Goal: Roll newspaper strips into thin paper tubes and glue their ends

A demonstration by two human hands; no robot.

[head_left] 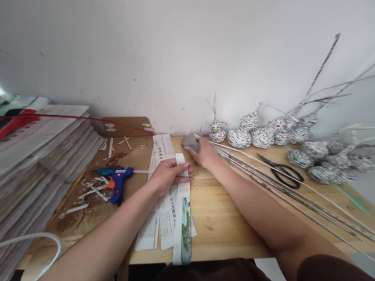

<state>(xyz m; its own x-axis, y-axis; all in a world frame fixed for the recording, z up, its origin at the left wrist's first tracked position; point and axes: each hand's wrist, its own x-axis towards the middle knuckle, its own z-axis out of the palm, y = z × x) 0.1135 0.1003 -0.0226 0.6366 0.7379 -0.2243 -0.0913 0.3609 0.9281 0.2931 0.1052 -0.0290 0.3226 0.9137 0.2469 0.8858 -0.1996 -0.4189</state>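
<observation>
My left hand (170,174) is closed near the upper end of a printed newspaper strip (184,216), which hangs over the table's front edge. Under it lie more newspaper strips (150,235). My right hand (202,153) rests against a grey lump (189,141) near the wall, its fingertips partly hidden behind the lump. Thin rolled paper sticks (269,187) spread from beside that hand to the right. Left of my left hand, a blue glue gun (119,186) lies on brown cardboard with its nozzle pointing left.
Tall newspaper stacks (45,157) fill the left side. Black scissors (284,174) lie among the sticks. Several woven paper gourds (239,137) stand along the wall and at the right, some with long sticks rising from them. Paper scraps (93,191) litter the cardboard (68,222).
</observation>
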